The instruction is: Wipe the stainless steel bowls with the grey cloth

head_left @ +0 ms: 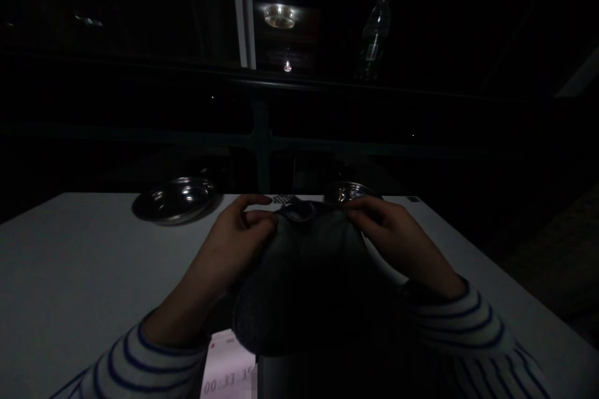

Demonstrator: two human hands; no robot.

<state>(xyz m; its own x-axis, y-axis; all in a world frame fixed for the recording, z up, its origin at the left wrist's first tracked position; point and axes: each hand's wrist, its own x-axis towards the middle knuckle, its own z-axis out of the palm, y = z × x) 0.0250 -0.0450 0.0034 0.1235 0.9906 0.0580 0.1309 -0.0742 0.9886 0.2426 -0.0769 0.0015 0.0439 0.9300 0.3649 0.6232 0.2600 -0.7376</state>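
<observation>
In the head view, a dark fabric piece (pixel 309 262) hangs over the middle of the table, stretched between my two hands. Its upper edge gapes a little, and a rounded, stitched-looking border shows at its lower left. My left hand (pixel 238 230) pinches the upper left corner between thumb and fingers. At the upper right corner, my right hand (pixel 388 224) grips the edge in the same way. Much of the cloth is too dark to make out, so I cannot tell exactly what kind of item it is.
A steel bowl (pixel 174 201) stands at the table's far left edge; another metal bowl (pixel 349 191) is partly hidden behind my right hand. A lit phone (pixel 227 365) showing a timer lies on the white table (pixel 84 274). Beyond it, a plastic bottle (pixel 375 31) stands upright on a ledge.
</observation>
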